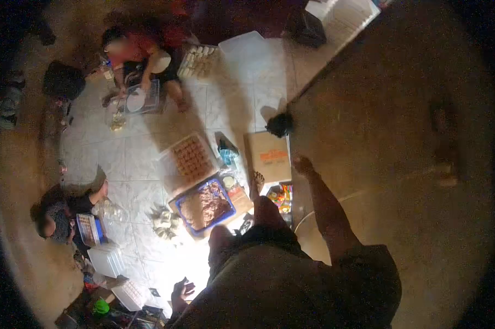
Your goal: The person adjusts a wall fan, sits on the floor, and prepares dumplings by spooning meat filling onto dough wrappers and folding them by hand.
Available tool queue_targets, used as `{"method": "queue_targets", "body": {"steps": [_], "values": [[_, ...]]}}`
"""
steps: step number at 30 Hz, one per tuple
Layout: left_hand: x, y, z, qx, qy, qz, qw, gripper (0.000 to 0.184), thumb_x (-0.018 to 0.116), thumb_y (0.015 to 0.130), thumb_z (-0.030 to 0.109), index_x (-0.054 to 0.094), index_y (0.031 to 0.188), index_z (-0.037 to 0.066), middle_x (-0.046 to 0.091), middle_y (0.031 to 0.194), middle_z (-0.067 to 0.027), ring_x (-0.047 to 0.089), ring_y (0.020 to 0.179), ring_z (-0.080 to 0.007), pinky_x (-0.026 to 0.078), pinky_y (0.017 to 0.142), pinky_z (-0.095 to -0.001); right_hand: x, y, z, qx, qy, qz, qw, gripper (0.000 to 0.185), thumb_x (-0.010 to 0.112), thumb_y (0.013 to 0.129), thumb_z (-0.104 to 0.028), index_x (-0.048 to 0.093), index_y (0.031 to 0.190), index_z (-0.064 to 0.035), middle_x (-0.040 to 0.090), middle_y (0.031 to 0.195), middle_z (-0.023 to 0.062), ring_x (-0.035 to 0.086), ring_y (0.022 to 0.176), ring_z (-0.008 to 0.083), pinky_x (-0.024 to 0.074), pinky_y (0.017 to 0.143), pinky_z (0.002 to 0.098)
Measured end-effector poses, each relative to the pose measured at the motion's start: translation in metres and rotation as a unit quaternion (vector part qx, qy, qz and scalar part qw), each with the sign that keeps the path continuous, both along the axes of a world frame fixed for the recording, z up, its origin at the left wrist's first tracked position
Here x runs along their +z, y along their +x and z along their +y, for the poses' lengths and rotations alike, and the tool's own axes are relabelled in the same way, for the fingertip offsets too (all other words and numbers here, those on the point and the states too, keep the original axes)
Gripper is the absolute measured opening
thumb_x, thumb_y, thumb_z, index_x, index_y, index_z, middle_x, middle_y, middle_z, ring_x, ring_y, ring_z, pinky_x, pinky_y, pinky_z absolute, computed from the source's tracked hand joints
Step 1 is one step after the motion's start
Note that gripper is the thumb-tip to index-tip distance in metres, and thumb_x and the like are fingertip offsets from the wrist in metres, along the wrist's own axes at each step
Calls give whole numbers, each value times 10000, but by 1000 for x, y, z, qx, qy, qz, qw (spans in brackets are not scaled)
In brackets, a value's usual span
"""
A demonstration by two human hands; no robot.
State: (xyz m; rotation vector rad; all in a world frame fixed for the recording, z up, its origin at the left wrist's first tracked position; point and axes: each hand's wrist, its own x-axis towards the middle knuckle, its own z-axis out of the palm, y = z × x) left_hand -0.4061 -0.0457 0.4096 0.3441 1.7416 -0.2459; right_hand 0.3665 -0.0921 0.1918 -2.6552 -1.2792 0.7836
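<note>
My left hand [182, 289] is low in the view over the brightly lit floor, fingers spread, with nothing seen in it. My right hand [304, 164] is stretched forward beside a brown cardboard box [267, 156]; its fingers are too dim and small to read, and I cannot tell whether it touches the box. In front of my legs is a blue-rimmed tray [229, 193] holding a brown, crumbly or doughy mass. Beyond it sits a clear plastic tub [168, 167] with rows of small brown pieces.
Two other people sit on the tiled floor, one with a clear container [153, 96], one beside a small blue tray [98, 227]. White lidded tubs [106, 260], crumpled pale wrapping [166, 223], colourful packets [283, 196] and a black bag [280, 125] lie around.
</note>
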Motion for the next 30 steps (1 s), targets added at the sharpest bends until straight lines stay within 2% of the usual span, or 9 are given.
{"method": "queue_targets", "body": {"steps": [7,9,10,20,23,24,27,28,30], "values": [[-20,146,-13,137,64,19,988,569,532,1005,394,437,1330,-63,653,1107,-230,653,1000,-353,558,861,-500,154,223,135,-1,152,-227,962,390,490,1007,-305,576,1231,3,625,1181,192,594,1102,337,454,978,450],[-53,152,-36,155,34,44,986,527,568,990,372,483,1291,-52,661,1042,-215,663,938,-323,564,804,-497,121,292,121,60,-236,-358,901,454,416,1041,-325,473,1358,-4,504,1372,162,519,1206,296,425,1005,407],[-61,168,-34,151,19,43,987,514,565,989,377,492,1288,-35,665,1044,-204,665,937,-319,563,798,-491,115,316,113,62,-240,-361,899,454,416,1041,-325,473,1358,-4,504,1372,162,519,1206,296,425,1005,407],[-128,396,118,191,204,-171,945,476,449,996,503,554,1275,132,693,1017,-78,678,904,-268,542,759,-451,119,341,82,79,-332,-13,940,360,499,990,-298,543,1191,-2,566,1182,139,568,1076,271,458,939,402],[-104,436,142,267,245,-183,914,313,578,964,279,604,1221,102,698,1022,-65,681,899,-189,552,766,-384,109,336,111,108,-329,77,935,335,524,975,-290,565,1140,-1,585,1125,132,582,1036,264,467,919,400],[-93,452,137,47,469,-86,878,224,568,974,208,615,1159,92,656,896,-60,634,773,-157,510,632,-323,100,329,129,118,-322,110,933,327,533,970,-288,572,1124,-1,591,1106,130,587,1023,262,471,913,400],[-63,486,103,473,342,-74,809,145,622,902,103,618,1032,40,676,861,-92,644,698,-152,525,594,-313,68,289,209,173,-270,208,924,305,558,955,-280,593,1073,0,610,1049,123,601,984,254,481,893,398],[-152,471,38,433,380,-168,800,167,657,865,130,640,1002,36,691,906,-117,658,709,-176,522,592,-306,64,277,230,200,-266,231,914,299,566,950,-277,600,1057,0,616,1029,120,606,971,252,484,886,397],[-110,519,5,82,455,167,871,180,658,834,130,646,986,35,679,850,-133,665,725,-217,526,596,-347,60,256,280,245,-269,254,896,286,583,940,-272,614,1023,0,629,991,116,616,945,247,490,873,396]]}}
